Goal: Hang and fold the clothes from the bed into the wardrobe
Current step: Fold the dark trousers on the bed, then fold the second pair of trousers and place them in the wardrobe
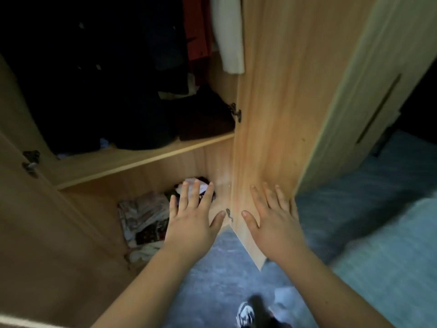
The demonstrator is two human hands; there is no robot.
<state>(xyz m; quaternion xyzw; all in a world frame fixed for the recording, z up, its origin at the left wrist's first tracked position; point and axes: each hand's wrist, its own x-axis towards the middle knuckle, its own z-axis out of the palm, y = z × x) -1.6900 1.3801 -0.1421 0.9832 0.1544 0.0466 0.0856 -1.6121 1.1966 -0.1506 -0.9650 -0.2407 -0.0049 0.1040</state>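
Folded clothes point(144, 218) in wardrobe point(146, 159) bottom, under shelf point(132, 166); bed point(387, 252) right.

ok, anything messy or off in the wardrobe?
Yes: the clothes in the bottom compartment lie in a crumpled heap, not folded. The dark stack on the shelf above looks folded. Both hands are open.

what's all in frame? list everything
wardrobe: 1, light wood, open, left and centre
door: 1, light wood, open, centre right
hanging clothes: several, dark, red, white, upper compartment
folded clothes: dark pile, on shelf
patterned clothes: heap, white and dark, lower compartment
floor: grey-blue, bottom
bed: 1, pale blue, right
shoe: 1, black and white, bottom
left hand: open, over the patterned clothes
right hand: open, flat by the door
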